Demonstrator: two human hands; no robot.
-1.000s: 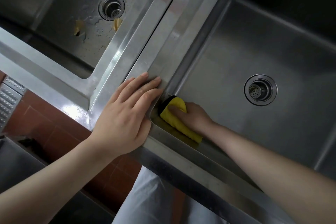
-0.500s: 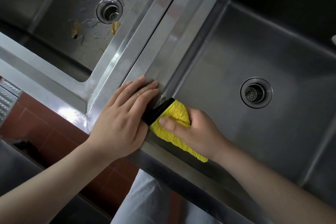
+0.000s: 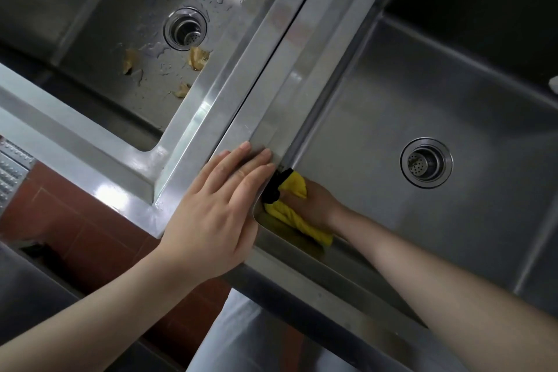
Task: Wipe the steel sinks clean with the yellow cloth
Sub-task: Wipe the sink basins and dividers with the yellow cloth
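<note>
- Head view: right hand (image 3: 314,204) grips the yellow cloth (image 3: 294,211), pressing it into the near-left corner of the right sink (image 3: 453,93), low on the wall.
- Left hand (image 3: 217,208) lies flat, fingers straight, on the rim (image 3: 241,130) btwn basins; holds nothing.
- Step: wiping right sink's corner. Fingers mostly hidden by cloth, so grip probably a pinch.
- Next: sweep along wall and floor toward drain (image 3: 426,162); left sink (image 3: 99,9), w/ yellow scraps (image 3: 197,58), looks unwiped.

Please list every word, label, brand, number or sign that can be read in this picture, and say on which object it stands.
None: no readable text appears anywhere.
The yellow cloth has a black edge with no legible label.
The steel sinks, both drains and the perforated metal plate carry no visible markings.
</note>
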